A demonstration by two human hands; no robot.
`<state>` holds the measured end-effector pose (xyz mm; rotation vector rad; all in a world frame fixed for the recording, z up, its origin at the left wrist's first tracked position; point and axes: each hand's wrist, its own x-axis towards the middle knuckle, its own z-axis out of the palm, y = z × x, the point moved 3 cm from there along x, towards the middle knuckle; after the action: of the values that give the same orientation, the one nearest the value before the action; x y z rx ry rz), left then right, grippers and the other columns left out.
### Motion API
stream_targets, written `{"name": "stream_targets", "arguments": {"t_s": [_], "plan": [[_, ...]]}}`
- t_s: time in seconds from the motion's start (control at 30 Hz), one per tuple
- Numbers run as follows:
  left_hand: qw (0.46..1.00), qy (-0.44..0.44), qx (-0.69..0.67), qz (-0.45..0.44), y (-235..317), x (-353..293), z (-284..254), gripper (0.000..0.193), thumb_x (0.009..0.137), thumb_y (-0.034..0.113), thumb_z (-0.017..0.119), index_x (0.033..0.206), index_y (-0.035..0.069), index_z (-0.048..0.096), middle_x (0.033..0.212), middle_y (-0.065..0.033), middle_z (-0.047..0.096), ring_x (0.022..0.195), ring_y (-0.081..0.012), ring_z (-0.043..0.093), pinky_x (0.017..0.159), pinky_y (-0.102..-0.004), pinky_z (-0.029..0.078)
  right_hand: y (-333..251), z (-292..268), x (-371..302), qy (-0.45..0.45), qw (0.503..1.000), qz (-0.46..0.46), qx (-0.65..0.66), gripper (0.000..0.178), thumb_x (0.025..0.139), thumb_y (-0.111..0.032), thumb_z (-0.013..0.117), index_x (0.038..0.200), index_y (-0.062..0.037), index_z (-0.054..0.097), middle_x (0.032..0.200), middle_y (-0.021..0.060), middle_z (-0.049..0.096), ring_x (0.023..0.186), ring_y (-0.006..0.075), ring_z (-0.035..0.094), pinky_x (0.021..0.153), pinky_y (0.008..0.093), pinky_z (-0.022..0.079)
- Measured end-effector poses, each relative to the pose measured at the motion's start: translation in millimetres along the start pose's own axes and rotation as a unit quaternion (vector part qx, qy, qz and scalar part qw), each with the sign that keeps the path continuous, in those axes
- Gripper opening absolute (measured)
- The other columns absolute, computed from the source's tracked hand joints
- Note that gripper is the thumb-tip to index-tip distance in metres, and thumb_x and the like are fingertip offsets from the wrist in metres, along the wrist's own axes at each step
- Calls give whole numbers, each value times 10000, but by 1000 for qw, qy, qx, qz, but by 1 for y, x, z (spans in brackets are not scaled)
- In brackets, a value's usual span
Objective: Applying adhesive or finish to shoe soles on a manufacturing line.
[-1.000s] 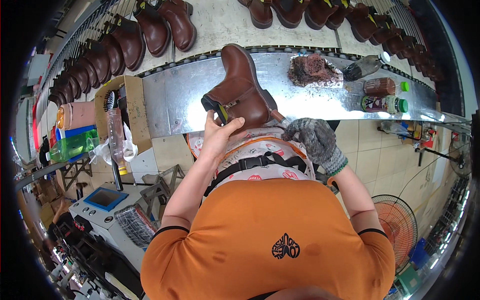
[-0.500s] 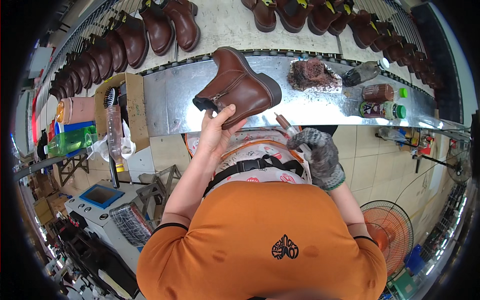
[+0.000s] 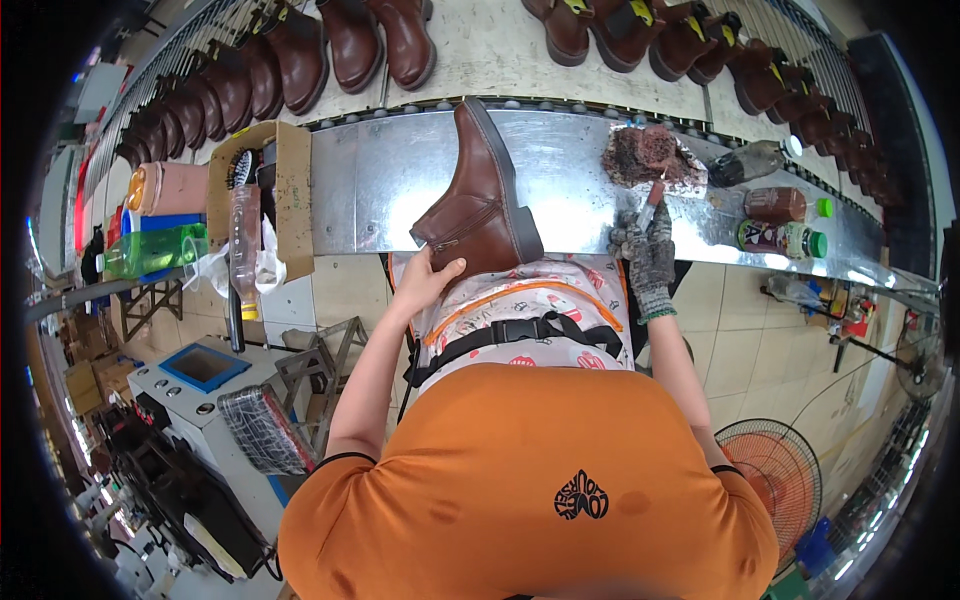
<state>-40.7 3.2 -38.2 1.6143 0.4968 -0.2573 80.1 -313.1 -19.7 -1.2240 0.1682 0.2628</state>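
Note:
A brown leather ankle boot with a side zipper stands tilted over the near edge of the metal bench. My bare left hand grips its shaft end, thumb on the zipper side, the other fingers hidden. My right hand, in a grey knitted glove, is closed round a small brush-like tool with a brown tip; most of its handle is covered. That tip points at a brown-stained, sponge-like pad lying on crumpled wrapping.
Past the metal bench, a conveyor carries rows of brown boots. Several bottles lie to the pad's right. At left are a cardboard box with a hairbrush, a green bottle and a pink container. An orange fan stands behind right.
My right hand has moved forward with the tool, from beside my waist to the stained pad. The boot has turned more upright in my left hand and come slightly nearer me.

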Motion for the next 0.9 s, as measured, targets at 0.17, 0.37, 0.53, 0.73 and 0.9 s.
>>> {"name": "stream_targets", "arguments": {"t_s": [0.17, 0.37, 0.53, 0.73, 0.9], "plan": [[876, -72, 464, -112, 51, 0, -14, 351, 756, 351, 665, 825, 7, 665, 772, -168, 656, 761, -289, 643, 692, -354, 489, 25, -10, 10, 83, 995, 36, -46, 398, 853, 1, 542, 1224, -78, 421, 826, 23, 544, 630, 94, 515, 523, 223, 442], [894, 0, 445, 47, 125, 2, 1, 292, 790, 294, 637, 727, 9, 641, 779, -164, 636, 746, -284, 611, 673, -365, 469, 33, -16, 15, 70, 996, 39, -43, 401, 845, -7, 546, 1225, -38, 422, 841, 32, 557, 636, 99, 525, 526, 233, 449], [866, 79, 402, 285, 129, 21, 27, 234, 815, 264, 625, 781, 33, 624, 1256, -235, 499, 1045, -311, 527, 859, -343, 432, 42, -26, 22, 128, 979, 17, -158, 351, 837, -115, 566, 1172, -23, 515, 789, 45, 592, 617, 106, 549, 544, 256, 462], [871, 75, 396, 283, 127, 37, 41, 270, 790, 324, 660, 815, 58, 622, 1401, -289, 295, 1149, -349, 438, 943, -371, 383, 43, -28, 23, 146, 968, 3, -203, 365, 832, -185, 598, 1154, -21, 545, 783, 60, 623, 615, 119, 574, 565, 274, 471], [846, 63, 463, 256, 131, 43, 45, 399, 776, 457, 632, 798, 59, 635, 1381, -307, 316, 1137, -353, 426, 939, -385, 382, 48, -33, 25, 149, 962, -5, -231, 370, 828, -196, 609, 1152, -24, 553, 803, 78, 635, 625, 130, 587, 572, 284, 473]]}}
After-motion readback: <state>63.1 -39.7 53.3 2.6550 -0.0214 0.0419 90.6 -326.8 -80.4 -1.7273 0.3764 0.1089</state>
